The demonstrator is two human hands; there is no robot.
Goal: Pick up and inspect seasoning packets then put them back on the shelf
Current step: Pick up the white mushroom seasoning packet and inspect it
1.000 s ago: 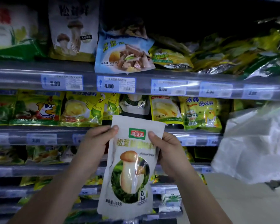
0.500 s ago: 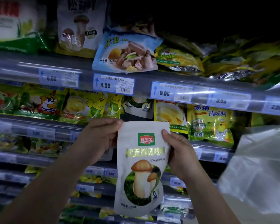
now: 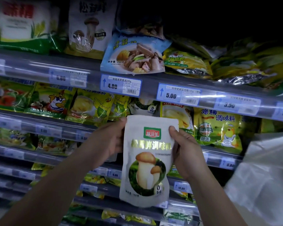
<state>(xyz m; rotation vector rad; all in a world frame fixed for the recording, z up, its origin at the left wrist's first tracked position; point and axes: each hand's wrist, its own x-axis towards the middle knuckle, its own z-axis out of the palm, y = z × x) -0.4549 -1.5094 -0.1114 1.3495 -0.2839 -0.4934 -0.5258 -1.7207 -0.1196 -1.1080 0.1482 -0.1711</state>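
A white mushroom seasoning packet [image 3: 148,162] with a green logo and a mushroom picture hangs upright in front of the shelves. My left hand [image 3: 109,141] grips its upper left edge, thumb near the top corner. My right hand [image 3: 185,150] holds its upper right edge, thumb on the front face. Directly behind the packet's top, on the second shelf [image 3: 44,121], a matching white packet [image 3: 145,106] stands in a gap between yellow packets.
The top shelf [image 3: 153,85] carries a blue soup packet [image 3: 134,54], a tall white mushroom packet [image 3: 90,25] and yellow packets [image 3: 186,62]. Yellow chicken seasoning packets [image 3: 217,129] stand right of my hands. A translucent plastic bag [image 3: 265,176] hangs at the right.
Both hands have lifted the white mushroom packet up and slightly right, toward the second shelf. The view has tilted up, showing more of the top shelf.
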